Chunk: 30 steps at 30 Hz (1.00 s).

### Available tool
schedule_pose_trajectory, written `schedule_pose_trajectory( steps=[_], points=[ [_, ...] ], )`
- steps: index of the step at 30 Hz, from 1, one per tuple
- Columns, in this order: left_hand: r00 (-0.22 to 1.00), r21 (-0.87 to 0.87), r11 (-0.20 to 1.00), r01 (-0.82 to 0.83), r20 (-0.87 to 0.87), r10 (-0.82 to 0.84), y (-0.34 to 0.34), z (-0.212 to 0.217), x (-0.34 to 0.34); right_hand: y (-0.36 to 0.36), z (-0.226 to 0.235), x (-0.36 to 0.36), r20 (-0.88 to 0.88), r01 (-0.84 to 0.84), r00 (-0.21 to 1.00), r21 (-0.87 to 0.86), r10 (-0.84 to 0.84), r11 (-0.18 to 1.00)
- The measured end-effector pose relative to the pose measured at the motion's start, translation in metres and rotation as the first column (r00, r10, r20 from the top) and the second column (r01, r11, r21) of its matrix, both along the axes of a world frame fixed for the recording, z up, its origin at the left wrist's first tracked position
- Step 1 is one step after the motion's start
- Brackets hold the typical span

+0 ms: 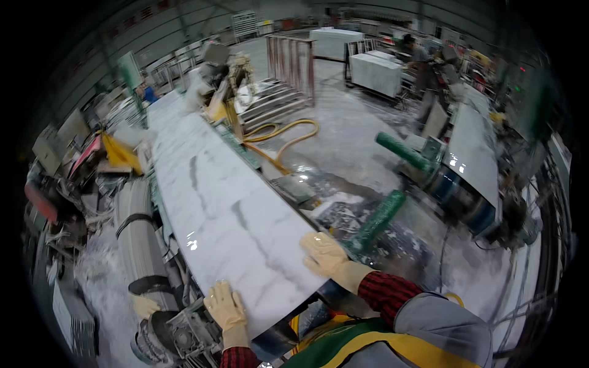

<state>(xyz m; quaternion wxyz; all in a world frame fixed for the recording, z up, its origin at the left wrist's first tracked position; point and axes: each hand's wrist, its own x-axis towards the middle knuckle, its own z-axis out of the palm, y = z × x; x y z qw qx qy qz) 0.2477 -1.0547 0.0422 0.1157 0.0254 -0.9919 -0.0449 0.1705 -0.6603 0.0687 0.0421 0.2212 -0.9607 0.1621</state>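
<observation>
Two gloved hands lie flat and open on a long white marble slab [227,208] with grey veins — the left hand [226,305] at its near edge, low centre, the right hand [323,253] at its right corner. The glossy slab runs toward the upper left over a machine bed. Right of it lie a wet grey floor [350,141], a yellow hose [283,138] and green rollers [377,221] — a large workshop hall, more slabs beyond.
</observation>
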Motion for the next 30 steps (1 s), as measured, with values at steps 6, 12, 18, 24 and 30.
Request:
schedule_pose_trajectory(
  steps=[6,12,18,24,30],
  points=[
    [0.999,-0.017,1.000,-0.020,0.039,0.021,0.007,0.002,-0.002,0.014,-0.010,0.045,-0.150,0.047,0.987,-0.071,-0.057,0.996],
    [1.000,0.012,1.000,-0.020,0.020,0.020,0.004,-0.003,0.002,0.026,-0.012,0.080,-0.235,0.016,0.970,-0.164,-0.055,0.986],
    [0.997,-0.015,1.000,-0.023,0.076,0.024,0.002,-0.002,0.005,0.038,-0.016,0.102,-0.254,-0.026,0.967,-0.182,-0.022,0.983],
    [0.997,-0.031,0.999,-0.004,0.082,0.007,0.001,0.004,-0.006,0.041,-0.014,0.108,-0.337,-0.056,0.940,-0.270,-0.040,0.961],
    [0.999,-0.052,0.999,0.008,0.053,-0.005,-0.005,0.004,-0.030,0.038,0.003,0.069,-0.345,-0.149,0.937,-0.277,0.047,0.949]
  ],
)
